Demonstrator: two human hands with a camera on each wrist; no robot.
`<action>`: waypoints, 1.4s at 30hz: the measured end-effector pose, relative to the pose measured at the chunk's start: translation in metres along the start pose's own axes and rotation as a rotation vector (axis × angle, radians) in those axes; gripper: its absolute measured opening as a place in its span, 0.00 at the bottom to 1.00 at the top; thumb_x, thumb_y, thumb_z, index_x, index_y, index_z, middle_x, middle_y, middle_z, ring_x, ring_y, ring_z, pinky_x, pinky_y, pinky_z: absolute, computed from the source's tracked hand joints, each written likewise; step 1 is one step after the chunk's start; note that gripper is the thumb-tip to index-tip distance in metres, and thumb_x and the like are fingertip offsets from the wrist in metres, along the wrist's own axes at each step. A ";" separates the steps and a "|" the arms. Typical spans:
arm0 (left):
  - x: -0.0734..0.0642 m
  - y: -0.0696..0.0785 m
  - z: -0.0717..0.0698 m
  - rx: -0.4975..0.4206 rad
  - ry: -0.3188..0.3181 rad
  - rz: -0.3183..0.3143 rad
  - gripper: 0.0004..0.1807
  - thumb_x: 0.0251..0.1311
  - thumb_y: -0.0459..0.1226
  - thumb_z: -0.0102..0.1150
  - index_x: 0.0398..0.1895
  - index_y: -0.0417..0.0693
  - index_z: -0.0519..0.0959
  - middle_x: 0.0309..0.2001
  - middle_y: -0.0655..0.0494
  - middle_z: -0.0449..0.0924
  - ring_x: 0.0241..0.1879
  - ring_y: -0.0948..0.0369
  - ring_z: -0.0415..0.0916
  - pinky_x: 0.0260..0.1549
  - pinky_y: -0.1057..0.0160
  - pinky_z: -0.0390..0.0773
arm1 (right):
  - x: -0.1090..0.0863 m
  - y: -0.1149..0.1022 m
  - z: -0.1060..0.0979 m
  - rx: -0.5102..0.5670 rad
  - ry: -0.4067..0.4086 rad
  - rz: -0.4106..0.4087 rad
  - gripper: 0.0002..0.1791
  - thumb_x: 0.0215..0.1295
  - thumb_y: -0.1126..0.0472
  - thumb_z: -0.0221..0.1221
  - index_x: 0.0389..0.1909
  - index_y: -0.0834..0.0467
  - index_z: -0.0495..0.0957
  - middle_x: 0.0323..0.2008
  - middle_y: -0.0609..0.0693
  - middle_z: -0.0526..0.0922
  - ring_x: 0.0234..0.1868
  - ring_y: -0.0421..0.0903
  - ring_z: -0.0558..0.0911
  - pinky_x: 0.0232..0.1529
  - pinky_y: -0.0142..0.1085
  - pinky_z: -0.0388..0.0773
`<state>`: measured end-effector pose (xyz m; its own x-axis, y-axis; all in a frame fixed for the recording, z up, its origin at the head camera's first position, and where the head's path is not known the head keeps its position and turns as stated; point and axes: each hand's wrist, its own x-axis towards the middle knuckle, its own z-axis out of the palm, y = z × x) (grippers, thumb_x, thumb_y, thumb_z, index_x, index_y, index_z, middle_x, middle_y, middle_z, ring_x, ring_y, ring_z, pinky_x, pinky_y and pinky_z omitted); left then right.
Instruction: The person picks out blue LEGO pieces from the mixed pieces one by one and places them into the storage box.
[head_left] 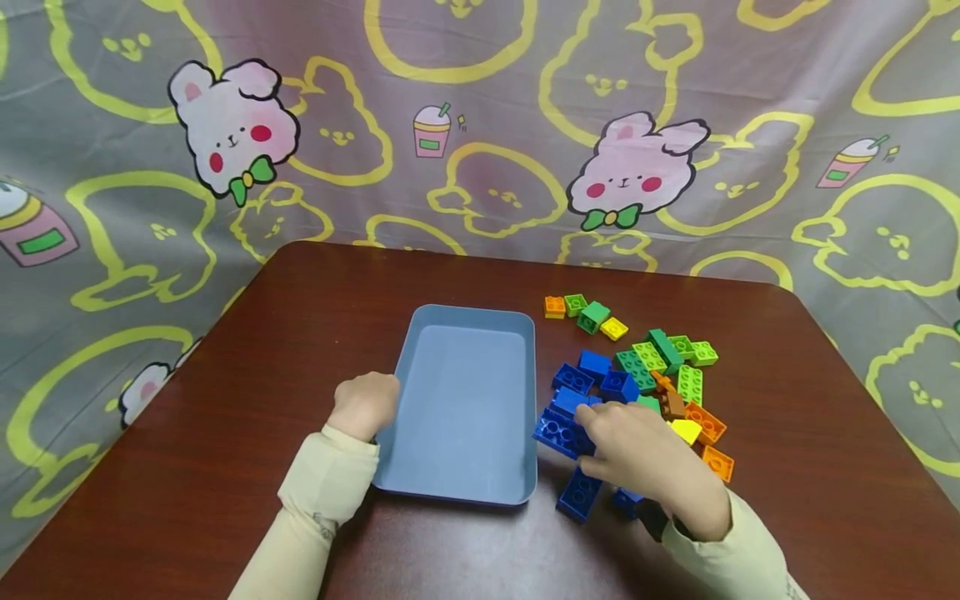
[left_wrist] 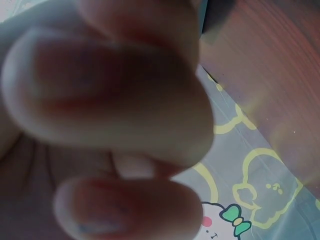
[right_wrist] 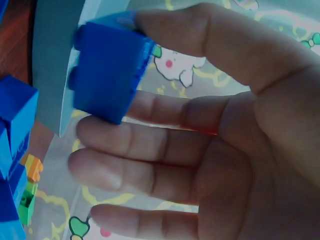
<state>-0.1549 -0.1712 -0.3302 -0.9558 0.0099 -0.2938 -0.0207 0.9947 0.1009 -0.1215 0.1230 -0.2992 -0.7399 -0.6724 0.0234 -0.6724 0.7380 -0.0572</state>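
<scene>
- My left hand [head_left: 366,406] lies at the far left of the work, its fingers curled in over the rim. From the blurred left wrist view I cannot tell whether they pinch that rim or just rest against it; for steadiness, a light, even hold would serve better than a push.
- Under that hand, on the reddish-brown wood-grain table [head_left: 300,325], sits a shallow rectangular blue-grey tray [head_left: 465,400] with nothing inside it. I judge it best left flat and square.
- Past the tray's far right corner, a short row of orange, lime, green and yellow plastic bricks [head_left: 593,317] sits well apart from my hands.
- Just right of the tray lie loose blue plastic bricks [head_left: 595,365], crowded close, so my fingertips want room there.
- My right hand [head_left: 637,446] is over these, well apart from my left. The right wrist view shows its thumb and index finger pinching one blue studded plastic brick [right_wrist: 107,72], with the tray wall behind it.
- That pinch, I think, works best firm, with the other fingers out straight, as they are, and kept off the neighbouring bricks.
- Beyond my knuckles spread green and lime plastic bricks [head_left: 690,383], then orange plastic bricks [head_left: 717,463] furthest right; a low wrist could nudge them.
</scene>
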 end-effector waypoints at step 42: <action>-0.002 0.001 0.000 0.005 -0.011 0.000 0.10 0.57 0.27 0.47 0.21 0.40 0.77 0.19 0.48 0.71 0.21 0.57 0.70 0.22 0.55 0.71 | 0.051 -0.060 0.039 -0.219 0.099 -0.378 0.09 0.44 0.62 0.61 0.18 0.56 0.69 0.13 0.44 0.64 0.16 0.39 0.63 0.18 0.29 0.57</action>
<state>-0.1530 -0.1704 -0.3290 -0.9526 0.0115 -0.3040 -0.0187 0.9952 0.0961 -0.1177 0.0420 -0.3338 -0.4329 -0.8960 0.0983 -0.8764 0.4439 0.1866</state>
